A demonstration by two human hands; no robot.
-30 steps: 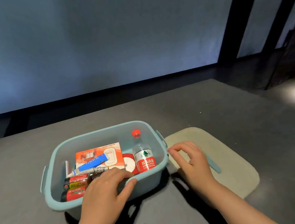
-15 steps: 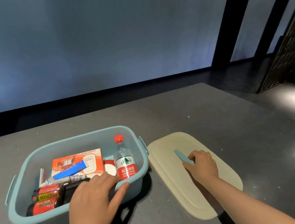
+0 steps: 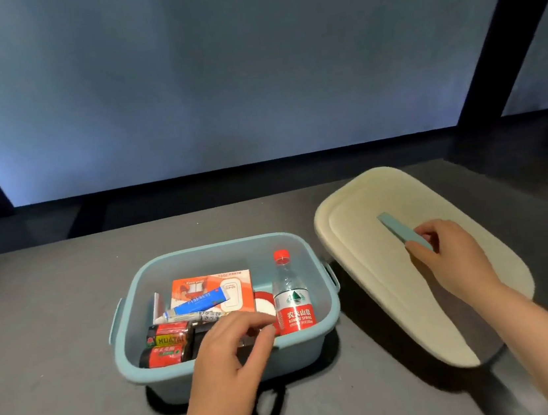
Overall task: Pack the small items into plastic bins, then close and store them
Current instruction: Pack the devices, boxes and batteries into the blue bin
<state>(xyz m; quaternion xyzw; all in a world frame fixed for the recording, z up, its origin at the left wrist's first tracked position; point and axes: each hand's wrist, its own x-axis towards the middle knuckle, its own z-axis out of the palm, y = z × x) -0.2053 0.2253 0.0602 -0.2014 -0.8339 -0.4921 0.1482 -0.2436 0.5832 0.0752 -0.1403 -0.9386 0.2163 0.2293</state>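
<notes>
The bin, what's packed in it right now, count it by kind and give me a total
Inside the bin:
Water bottle: 1
Batteries: 2
Tube: 1
Orange box: 1
Red and white round item: 1
Total: 6 clearly visible; the left hand hides others.

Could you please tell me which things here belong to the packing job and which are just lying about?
Part of the job:
blue bin
cream lid, held by right hand
water bottle
batteries
blue tube
orange box
left hand

Just there:
grey table
</notes>
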